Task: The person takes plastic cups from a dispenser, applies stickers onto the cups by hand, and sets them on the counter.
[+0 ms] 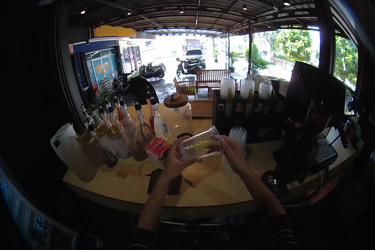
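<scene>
A clear plastic cup (198, 144) with a yellow-green print lies tilted on its side between my two hands, above the wooden counter (212, 189). My left hand (178, 156) is wrapped round its base end. Near the rim, my right hand (232, 151) grips the cup, with some fingers seen through or behind the plastic. Below my left wrist are a dark folded cloth (164, 183) and a metal spoon-like utensil (188, 181), its far end partly hidden. A pink and white packet (157, 148) sits just left of my left hand.
Several pump syrup bottles (141, 118) and a lidded glass jar (178, 116) stand at the left and back. Stacked cups (248, 89) fill a dark holder behind. Another cup stack (238, 135) is by my right hand. A dark coffee machine (304, 146) occupies the right.
</scene>
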Available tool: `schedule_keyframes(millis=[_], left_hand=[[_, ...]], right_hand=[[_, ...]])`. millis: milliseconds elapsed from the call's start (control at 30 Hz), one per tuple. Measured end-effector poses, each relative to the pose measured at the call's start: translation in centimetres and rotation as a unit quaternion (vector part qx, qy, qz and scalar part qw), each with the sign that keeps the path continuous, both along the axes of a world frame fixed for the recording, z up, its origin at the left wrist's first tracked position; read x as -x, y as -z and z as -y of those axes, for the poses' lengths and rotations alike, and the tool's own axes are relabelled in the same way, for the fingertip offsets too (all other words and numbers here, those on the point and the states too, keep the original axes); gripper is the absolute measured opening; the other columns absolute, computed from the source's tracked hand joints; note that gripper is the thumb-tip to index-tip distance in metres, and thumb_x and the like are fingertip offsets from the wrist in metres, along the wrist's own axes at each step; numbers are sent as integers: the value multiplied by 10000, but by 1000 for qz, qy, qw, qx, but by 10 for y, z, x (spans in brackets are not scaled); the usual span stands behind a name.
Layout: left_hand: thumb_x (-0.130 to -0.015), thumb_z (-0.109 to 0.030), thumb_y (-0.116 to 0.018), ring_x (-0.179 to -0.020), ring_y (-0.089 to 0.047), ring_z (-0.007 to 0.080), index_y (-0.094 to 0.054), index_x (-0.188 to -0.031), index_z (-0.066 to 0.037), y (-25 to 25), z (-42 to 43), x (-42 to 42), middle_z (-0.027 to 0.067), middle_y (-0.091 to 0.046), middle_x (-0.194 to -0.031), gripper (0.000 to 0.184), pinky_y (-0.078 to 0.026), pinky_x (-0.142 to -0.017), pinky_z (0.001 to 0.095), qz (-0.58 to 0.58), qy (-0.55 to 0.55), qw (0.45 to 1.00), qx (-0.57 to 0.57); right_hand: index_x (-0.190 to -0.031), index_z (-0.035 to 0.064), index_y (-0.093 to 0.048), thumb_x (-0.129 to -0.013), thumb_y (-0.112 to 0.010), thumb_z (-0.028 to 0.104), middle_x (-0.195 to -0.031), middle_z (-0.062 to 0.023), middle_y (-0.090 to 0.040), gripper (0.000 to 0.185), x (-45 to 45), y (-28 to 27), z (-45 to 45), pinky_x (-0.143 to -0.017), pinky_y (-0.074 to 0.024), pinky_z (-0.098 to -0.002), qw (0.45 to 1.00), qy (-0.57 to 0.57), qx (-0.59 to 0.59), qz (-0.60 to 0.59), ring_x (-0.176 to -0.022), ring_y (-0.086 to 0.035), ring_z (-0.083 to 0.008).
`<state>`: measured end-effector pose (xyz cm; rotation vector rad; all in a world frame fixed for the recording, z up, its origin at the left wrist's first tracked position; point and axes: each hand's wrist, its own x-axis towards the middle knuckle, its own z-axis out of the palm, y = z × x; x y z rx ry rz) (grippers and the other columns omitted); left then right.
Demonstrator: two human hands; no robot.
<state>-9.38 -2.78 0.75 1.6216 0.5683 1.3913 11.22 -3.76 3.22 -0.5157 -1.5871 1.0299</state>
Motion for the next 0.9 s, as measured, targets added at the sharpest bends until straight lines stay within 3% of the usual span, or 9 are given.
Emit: schedule_keyframes(millis=[67,500,700,800,900], left_hand=[[-680,-12,-749,-1100,-495,208,-332,-1282,-41,1,0,0,112,-445,-1187,733,-499,-898,337,9,6,1000,-14],[-609,8,-769,-1147,-453,214,-378,-1270,-38,17,-5,-2,106,-443,-1219,769,-438,-955,355,17,26,999,-23],[-650,28,-750,-1140,-458,196,-375,-1261,-45,20,-3,-11,118,-439,-1222,721,-436,-958,339,18,-3,995,-101],[-659,21,-744,-1114,-475,174,-397,-1243,-33,30,-8,-23,107,-462,-1205,682,-443,-938,322,160,-21,986,-52],[-675,-28,-752,-1055,-517,164,-454,-1197,-35,32,-9,-31,79,-516,-1125,602,-460,-898,299,131,-32,991,-19]], right_hand=[[-1127,-39,-540,-948,-435,231,-955,-124,-627,340,-3,-3,3,-781,-480,-284,998,-6,61,-17,-843,-628,-190],[-1095,-64,-565,-948,-435,226,-958,-149,-629,350,-4,7,13,-716,-518,-291,998,45,36,-11,-773,-645,-217],[-1077,-39,-575,-946,-443,200,-974,-109,-632,303,-5,10,17,-824,-479,-291,996,58,57,-29,-897,-613,-162],[-1096,-16,-571,-940,-456,186,-1035,-92,-617,280,-7,26,10,-886,-439,-293,989,-15,98,-106,-986,-573,-148],[-1109,-4,-565,-931,-475,168,-1076,-77,-601,263,-3,32,11,-912,-423,-292,992,-46,82,-88,-1032,-543,-139]])
